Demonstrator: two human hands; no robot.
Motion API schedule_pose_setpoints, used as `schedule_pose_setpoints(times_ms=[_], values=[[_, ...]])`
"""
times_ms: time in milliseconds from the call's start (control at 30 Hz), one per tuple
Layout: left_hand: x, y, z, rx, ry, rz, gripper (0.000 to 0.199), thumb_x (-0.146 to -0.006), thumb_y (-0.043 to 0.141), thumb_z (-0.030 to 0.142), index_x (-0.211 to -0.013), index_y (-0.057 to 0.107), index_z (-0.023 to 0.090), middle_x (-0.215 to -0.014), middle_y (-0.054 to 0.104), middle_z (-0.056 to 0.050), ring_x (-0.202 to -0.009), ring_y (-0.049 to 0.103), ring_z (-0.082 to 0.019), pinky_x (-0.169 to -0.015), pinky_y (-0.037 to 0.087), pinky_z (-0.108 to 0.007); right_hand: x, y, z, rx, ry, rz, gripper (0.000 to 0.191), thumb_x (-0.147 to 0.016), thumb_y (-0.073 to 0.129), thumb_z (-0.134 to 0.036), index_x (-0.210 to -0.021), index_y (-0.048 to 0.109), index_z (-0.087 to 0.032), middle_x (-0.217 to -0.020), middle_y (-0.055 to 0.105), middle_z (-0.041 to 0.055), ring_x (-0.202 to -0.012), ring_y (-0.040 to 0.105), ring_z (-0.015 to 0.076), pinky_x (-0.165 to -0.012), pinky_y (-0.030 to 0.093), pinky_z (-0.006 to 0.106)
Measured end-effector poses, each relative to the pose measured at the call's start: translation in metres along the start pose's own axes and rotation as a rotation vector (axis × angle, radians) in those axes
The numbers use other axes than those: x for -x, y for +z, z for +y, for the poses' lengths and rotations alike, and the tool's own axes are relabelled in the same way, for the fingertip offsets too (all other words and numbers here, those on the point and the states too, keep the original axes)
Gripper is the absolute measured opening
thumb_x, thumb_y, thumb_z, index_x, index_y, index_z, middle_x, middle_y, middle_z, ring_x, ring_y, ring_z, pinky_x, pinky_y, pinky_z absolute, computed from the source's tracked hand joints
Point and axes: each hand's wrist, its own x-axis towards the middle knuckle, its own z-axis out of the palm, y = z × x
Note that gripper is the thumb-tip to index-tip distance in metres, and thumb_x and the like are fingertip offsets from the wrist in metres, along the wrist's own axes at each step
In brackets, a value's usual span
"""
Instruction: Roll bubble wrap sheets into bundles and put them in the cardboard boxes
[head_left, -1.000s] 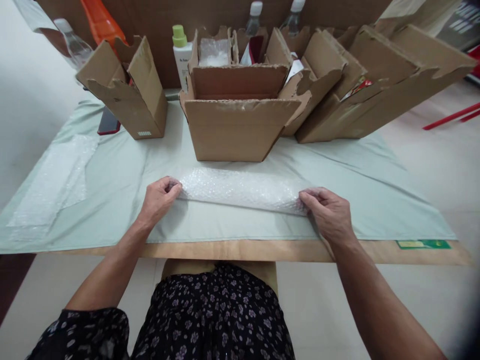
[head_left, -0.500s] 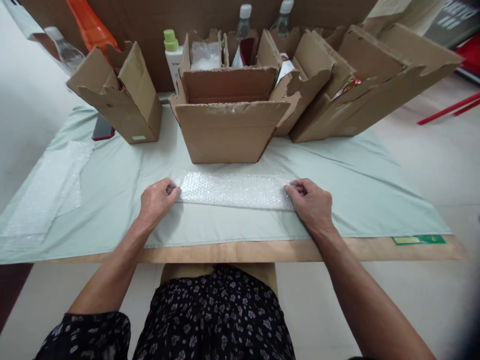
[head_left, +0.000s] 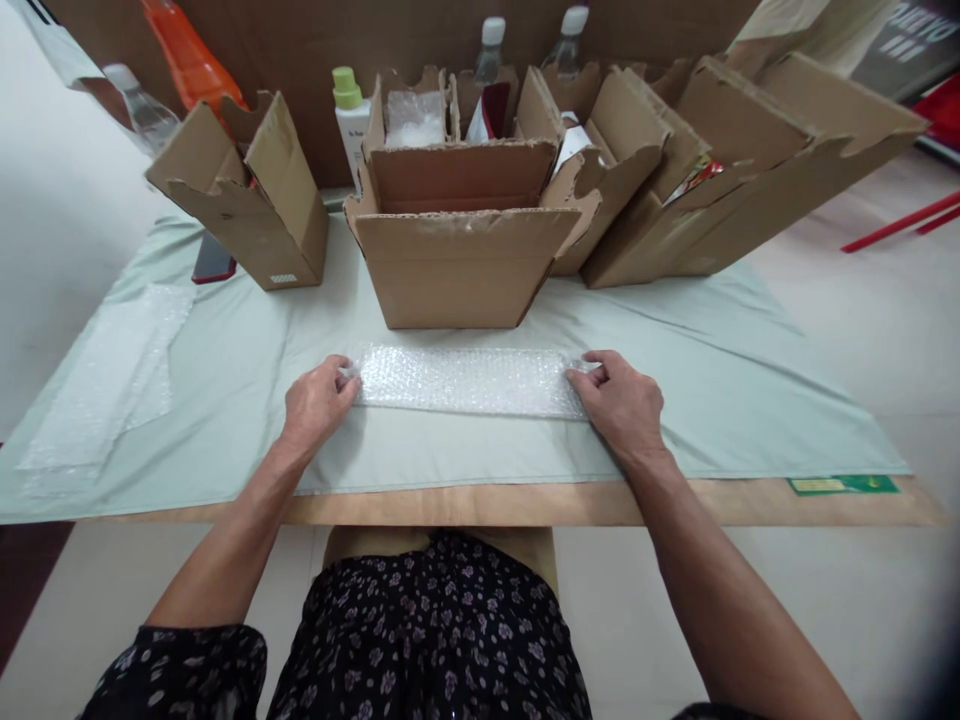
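A long folded strip of clear bubble wrap [head_left: 465,380] lies flat on the pale green cloth [head_left: 465,450], in front of the middle cardboard box [head_left: 465,265]. My left hand [head_left: 319,400] pinches the strip's left end between thumb and fingers. At the right end, my right hand [head_left: 621,405] grips the strip in the same way, thumb toward the middle. More bubble wrap [head_left: 97,390] rests on the cloth at the far left, away from both hands.
Cardboard boxes stand along the back, including a left one [head_left: 251,225] and a wide right one [head_left: 720,220]. Behind them are a green-capped bottle [head_left: 351,125], clear bottles and an orange object [head_left: 191,60]. A dark phone-like object [head_left: 214,258] lies left; the wooden edge [head_left: 465,503] is nearest me.
The fingers of my right hand have shifted slightly at the strip's end. Both hands still hold the bubble wrap, which lies almost where it was. The view has moved a little.
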Motion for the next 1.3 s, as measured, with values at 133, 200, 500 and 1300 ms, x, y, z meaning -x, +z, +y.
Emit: schedule_pose_setpoints(times_ms=[133, 200, 500, 1300], values=[[-0.001, -0.001, 0.000, 0.018, -0.002, -0.008, 0.037, -0.090, 0.060, 0.035, -0.124, 0.068, 0.022, -0.086, 0.077, -0.004, -0.085, 0.072, -0.026, -0.070, 0.045, -0.033, 0.002, -0.004, -0.003, -0.005, 0.036, -0.031, 0.036, -0.084, 0.065, -0.042, -0.114, 0.073, -0.022, -0.077, 0.073, 0.0036, -0.078, 0.069, 0.0265, -0.069, 0.046, 0.035], [0.000, 0.000, -0.003, 0.043, 0.011, 0.008, 0.042, -0.089, 0.061, 0.035, -0.129, 0.066, 0.022, -0.089, 0.076, -0.004, -0.086, 0.071, -0.026, -0.074, 0.049, -0.033, 0.005, -0.006, -0.002, -0.021, 0.037, -0.034, 0.037, -0.084, 0.064, -0.041, -0.115, 0.073, -0.022, -0.081, 0.074, 0.0048, -0.081, 0.069, 0.0269, -0.072, 0.049, 0.037], [0.025, 0.017, -0.011, 0.126, 0.352, 0.388, 0.042, -0.091, 0.060, 0.030, -0.130, 0.064, 0.015, -0.141, 0.061, -0.020, -0.128, 0.062, -0.035, -0.108, 0.053, -0.051, 0.029, -0.010, 0.009, -0.088, -0.212, 0.252, 0.030, -0.089, 0.059, -0.039, -0.106, 0.073, -0.019, -0.130, 0.070, 0.0160, -0.107, 0.069, 0.0316, -0.094, 0.052, 0.050], [0.036, 0.042, 0.027, -0.128, 0.688, -0.134, 0.058, -0.108, 0.048, 0.045, -0.160, 0.042, 0.022, -0.174, 0.032, -0.013, -0.163, 0.025, -0.035, -0.132, 0.020, -0.061, 0.053, 0.005, -0.027, 0.083, -0.660, -0.233, 0.053, -0.110, 0.035, -0.043, -0.150, 0.056, -0.016, -0.160, 0.052, 0.0140, -0.151, 0.045, 0.0300, -0.120, 0.043, 0.051]])
